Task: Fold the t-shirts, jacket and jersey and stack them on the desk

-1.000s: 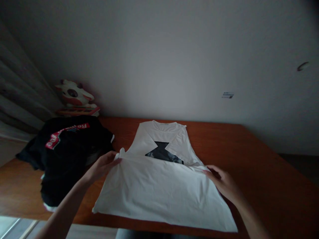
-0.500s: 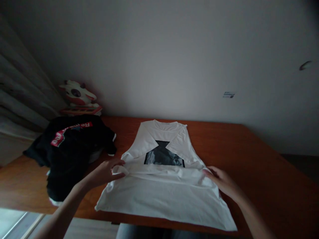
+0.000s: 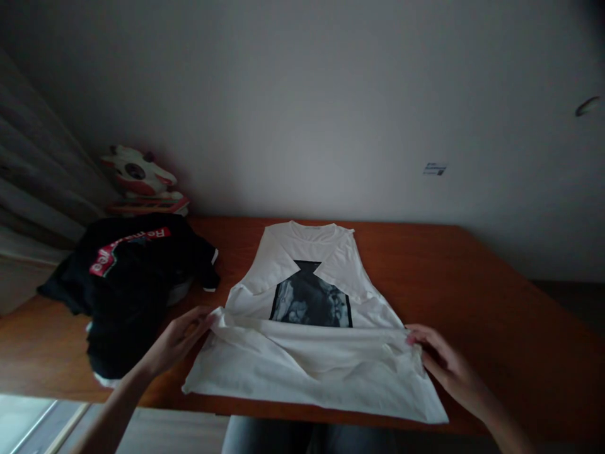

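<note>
A white T-shirt (image 3: 312,394) with a dark picture print lies spread on the table, its neckline at the far side and both sleeves turned in over the chest. A band of its cloth is raised across the middle, just below the print. At the left end of that band, my left hand (image 3: 177,340) pinches the fabric between thumb and fingers. My right hand (image 3: 447,362) grips the right end of the same band, fingers closed on the edge. The hem lies close to the table's near edge.
Black clothing (image 3: 135,284) with a red-and-white printed label lies heaped on the left of the wooden table (image 3: 425,265). Behind it stands a cow-shaped toy (image 3: 139,173) with a keyboard. A curtain (image 3: 33,157) hangs at the left, and a wall rises behind the table.
Both hands have moved outward, stretching the raised band wider. The band sits slightly nearer to me, and more of the dark print shows. The view has tilted slightly.
</note>
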`<state>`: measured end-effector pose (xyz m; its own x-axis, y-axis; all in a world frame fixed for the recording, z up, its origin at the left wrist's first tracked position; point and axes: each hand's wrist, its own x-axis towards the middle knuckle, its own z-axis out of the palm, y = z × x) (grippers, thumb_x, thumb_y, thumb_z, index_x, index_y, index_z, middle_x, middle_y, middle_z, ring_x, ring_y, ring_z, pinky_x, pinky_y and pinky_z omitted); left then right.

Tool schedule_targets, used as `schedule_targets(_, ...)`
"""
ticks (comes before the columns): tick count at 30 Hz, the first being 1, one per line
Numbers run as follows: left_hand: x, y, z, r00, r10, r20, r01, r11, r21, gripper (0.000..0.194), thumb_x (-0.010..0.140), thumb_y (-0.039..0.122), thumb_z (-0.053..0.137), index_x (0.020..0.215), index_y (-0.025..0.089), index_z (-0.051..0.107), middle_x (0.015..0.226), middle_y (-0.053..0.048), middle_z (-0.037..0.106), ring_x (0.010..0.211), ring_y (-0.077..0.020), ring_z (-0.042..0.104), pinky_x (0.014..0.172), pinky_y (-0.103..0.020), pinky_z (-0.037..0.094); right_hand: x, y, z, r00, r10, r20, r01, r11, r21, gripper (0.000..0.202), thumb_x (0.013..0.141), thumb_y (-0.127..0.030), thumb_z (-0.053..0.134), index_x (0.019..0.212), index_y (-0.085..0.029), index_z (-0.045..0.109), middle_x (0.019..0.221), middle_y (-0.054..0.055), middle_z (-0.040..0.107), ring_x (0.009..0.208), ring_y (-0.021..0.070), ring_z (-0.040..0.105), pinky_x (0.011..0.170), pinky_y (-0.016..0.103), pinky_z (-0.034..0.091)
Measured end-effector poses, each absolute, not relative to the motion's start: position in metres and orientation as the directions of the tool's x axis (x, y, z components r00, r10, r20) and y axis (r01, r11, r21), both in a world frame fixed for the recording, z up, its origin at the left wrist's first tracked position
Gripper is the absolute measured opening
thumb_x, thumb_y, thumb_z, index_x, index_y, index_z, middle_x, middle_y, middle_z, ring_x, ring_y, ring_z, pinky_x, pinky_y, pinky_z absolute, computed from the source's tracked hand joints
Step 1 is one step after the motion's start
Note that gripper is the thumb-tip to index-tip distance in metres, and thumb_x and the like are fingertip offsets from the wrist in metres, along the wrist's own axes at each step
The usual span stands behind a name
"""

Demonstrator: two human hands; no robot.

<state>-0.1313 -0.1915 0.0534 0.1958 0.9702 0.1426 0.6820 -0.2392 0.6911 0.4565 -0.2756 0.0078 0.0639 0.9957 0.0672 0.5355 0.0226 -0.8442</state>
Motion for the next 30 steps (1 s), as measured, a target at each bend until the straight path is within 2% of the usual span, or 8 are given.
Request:
schedule_targets(3,-0.132,-0.195,0.057,0.388,0.911,0.141,0.693,-0.389,0.607,0.039,0.089,0.053,0.067,0.115,0.025,0.074,0.118,-0.008,0.074,0.107,-0.0239,0.071,0.096,-0.031,0.057,0.448,-0.280,0.020,-0.129,0.989,0.077,0.664,0.144,-0.734,0.031,0.090,-0.044,0.061,0.115,-0.029,0.072,0.127,0.010,0.070,0.121,0.0266,0.064,0.109,0.042,0.048)
schedule_targets(6,-0.133,-0.195,0.059,0.451,0.878,0.160,0.723,-0.464,0.512,0.036,0.083,0.048,0.075,0.112,0.027,0.076,0.117,-0.008,0.075,0.108,-0.0241,0.071,0.096,-0.033,0.058,0.444,-0.283,0.028,-0.266,0.963,0.045,0.727,0.231,-0.646,0.031,0.088,-0.041,0.066,0.117,-0.031,0.073,0.138,0.009,0.064,0.129,0.0269,0.060,0.111,0.042,0.047)
schedule_targets(10,-0.138,-0.195,0.061,0.452,0.879,0.153,0.703,-0.457,0.545,0.021,0.087,0.043,0.069,0.092,0.027,0.080,0.106,-0.007,0.078,0.100,-0.0230,0.073,0.088,-0.031,0.061,0.449,-0.286,0.027,-0.223,0.972,0.079,0.780,0.227,-0.583,0.024,0.087,-0.043,0.068,0.106,-0.032,0.078,0.135,0.008,0.066,0.125,0.0274,0.064,0.107,0.041,0.051)
schedule_targets(14,-0.153,-0.201,0.059,0.355,0.931,0.081,0.654,-0.310,0.690,0.026,0.084,0.049,0.069,0.083,0.023,0.077,0.096,-0.008,0.080,0.090,-0.0239,0.076,0.077,-0.028,0.062,0.457,-0.294,0.025,-0.190,0.972,0.134,0.773,0.233,-0.590,0.020,0.090,-0.042,0.062,0.096,-0.031,0.079,0.124,0.008,0.071,0.115,0.0253,0.069,0.098,0.035,0.056)
schedule_targets(17,-0.167,-0.208,0.052,0.302,0.952,0.050,0.627,-0.238,0.742,0.029,0.083,0.051,0.069,0.075,0.023,0.072,0.092,-0.008,0.080,0.089,-0.0251,0.076,0.081,-0.031,0.061,0.460,-0.301,0.024,-0.142,0.971,0.193,0.757,0.232,-0.611,0.028,0.093,-0.047,0.058,0.085,-0.030,0.078,0.118,0.009,0.072,0.107,0.0239,0.072,0.092,0.032,0.058)
schedule_targets(23,-0.177,-0.217,0.040,0.344,0.939,0.025,0.675,-0.266,0.688,0.021,0.082,0.042,0.070,0.074,0.023,0.069,0.094,-0.007,0.080,0.088,-0.0218,0.075,0.081,-0.026,0.060,0.465,-0.310,0.013,0.000,0.959,0.283,0.741,0.190,-0.644,0.038,0.092,-0.058,0.058,0.078,-0.027,0.075,0.098,0.008,0.073,0.093,0.0216,0.073,0.083,0.027,0.059)
schedule_targets(27,-0.174,-0.219,0.040,0.403,0.914,0.051,0.686,-0.339,0.644,0.020,0.082,0.040,0.071,0.074,0.022,0.066,0.094,-0.007,0.079,0.085,-0.0194,0.075,0.078,-0.023,0.058,0.469,-0.314,0.009,0.002,0.959,0.285,0.706,0.201,-0.679,0.038,0.092,-0.058,0.059,0.075,-0.026,0.072,0.097,0.008,0.072,0.092,0.0197,0.073,0.081,0.023,0.058)
schedule_targets(30,-0.173,-0.222,0.040,0.389,0.917,0.090,0.689,-0.354,0.632,0.022,0.085,0.042,0.068,0.074,0.022,0.065,0.095,-0.007,0.078,0.087,-0.0188,0.074,0.079,-0.023,0.058,0.472,-0.318,0.008,-0.044,0.960,0.276,0.717,0.223,-0.660,0.036,0.091,-0.055,0.061,0.074,-0.026,0.071,0.098,0.008,0.073,0.093,0.0194,0.073,0.081,0.022,0.058)
